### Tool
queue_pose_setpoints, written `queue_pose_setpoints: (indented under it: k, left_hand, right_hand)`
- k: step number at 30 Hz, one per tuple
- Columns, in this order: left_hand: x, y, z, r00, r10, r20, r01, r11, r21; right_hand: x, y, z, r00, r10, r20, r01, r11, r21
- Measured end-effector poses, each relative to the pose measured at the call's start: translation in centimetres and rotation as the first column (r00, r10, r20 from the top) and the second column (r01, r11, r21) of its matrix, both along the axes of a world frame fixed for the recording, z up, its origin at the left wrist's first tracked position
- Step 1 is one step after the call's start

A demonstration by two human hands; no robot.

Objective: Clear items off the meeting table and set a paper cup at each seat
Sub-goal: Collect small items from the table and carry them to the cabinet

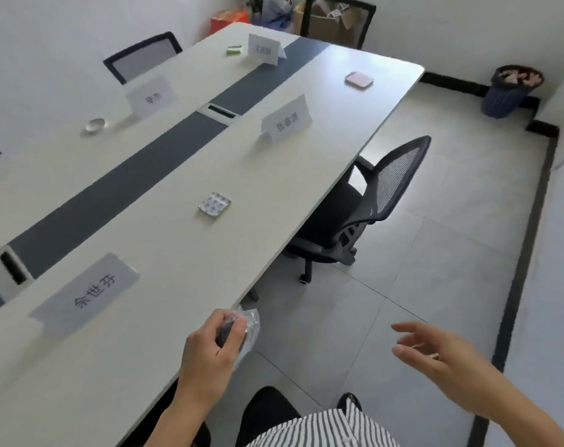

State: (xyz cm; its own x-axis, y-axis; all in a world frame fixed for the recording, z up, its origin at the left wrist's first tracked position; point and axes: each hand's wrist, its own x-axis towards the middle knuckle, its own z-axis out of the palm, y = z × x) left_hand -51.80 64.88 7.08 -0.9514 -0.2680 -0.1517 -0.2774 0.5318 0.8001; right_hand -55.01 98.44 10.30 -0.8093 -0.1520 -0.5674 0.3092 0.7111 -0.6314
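Note:
My left hand is closed around a dark object in a clear plastic wrapper, held just off the near edge of the white meeting table. My right hand hovers open over the floor, fingers spread, holding nothing. On the table lie a silver blister pack, a pink flat packet, a green item and a small clear round object. Name cards stand or lie along the table. No paper cup is in view.
A black mesh office chair is tucked at the table's right side. Other chairs stand at the far side and end. A full dark waste bin sits in the far right corner. Boxes and bags are piled behind the table.

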Motion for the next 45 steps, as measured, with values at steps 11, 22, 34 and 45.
queue_pose_setpoints:
  k: [11,22,34,45]
  left_hand:
    - [-3.8,-6.9,-2.8,0.914,0.399,0.078,-0.403,0.915,0.037]
    - [-15.2,-18.5,-2.4,0.841,0.536,0.07,-0.54,0.828,0.151]
    - [-12.1,-19.4,-5.3,0.631,0.726,0.273,-0.776,0.585,0.235]
    - [-17.8,-21.4,-3.5,0.75,0.641,0.162,-0.66,0.715,0.23]
  right_hand:
    - [-20.2,-13.3,-2.5,0.92,0.392,-0.022,-0.392,0.92,0.01]
    - [-34.4,-33.6,-8.1,0.813,0.582,-0.018,-0.568,0.799,0.197]
    - [-38.2,-45.4,-18.9,0.736,0.648,-0.195,-0.498,0.714,0.491]
    - [-39.9,-41.7,-14.2,0.991,0.024,0.13,0.006,0.974,-0.226]
